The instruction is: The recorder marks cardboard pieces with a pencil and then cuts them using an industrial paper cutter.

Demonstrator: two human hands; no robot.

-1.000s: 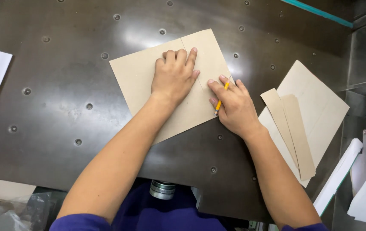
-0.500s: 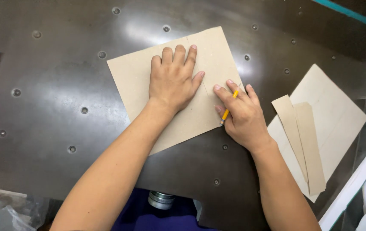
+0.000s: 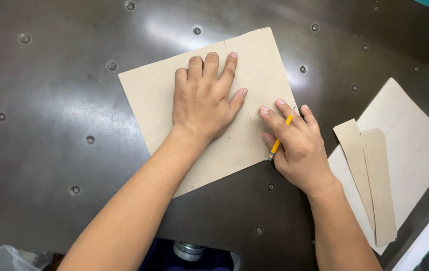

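A tan cardboard sheet point(image 3: 159, 95) lies tilted on a dark metal table point(image 3: 54, 125). My left hand point(image 3: 204, 100) presses flat on the sheet's middle, fingers spread toward the far edge. A thin line runs down the sheet just right of that hand. My right hand point(image 3: 297, 145) rests on the sheet's near right corner and grips a yellow pencil point(image 3: 279, 140), whose tip touches the cardboard at its lower right edge.
A second, larger cardboard sheet point(image 3: 410, 135) lies to the right, with two narrow cardboard strips point(image 3: 370, 170) on top of it. White paper point(image 3: 425, 241) shows at the lower right corner. The table surface has several small round holes.
The pencil hand has slid down along the sheet's right side toward its near edge. My left hand stays pressed on the sheet. The view has moved closer.
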